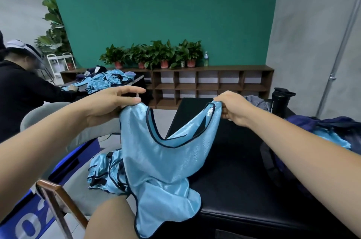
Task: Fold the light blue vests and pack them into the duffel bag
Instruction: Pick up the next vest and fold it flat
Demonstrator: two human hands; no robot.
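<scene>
Pinching left strap of the light blue vest [162,160] w/ thumb against fingers of left hand [115,102], index stretched out, and gripping right strap in curled fingers of right hand [232,108], prob. to let it hang open and flat above near-left part of black table [244,180] before first fold. Keeping pile of more vests [105,170] low at near left and dark duffel bag [332,127] at right of table, seemingly both within reach. Cannot see bag opening properly, cut off by right edge; cannot tell no. of vests inside, nor how right fingertips lie behind the cloth.
</scene>
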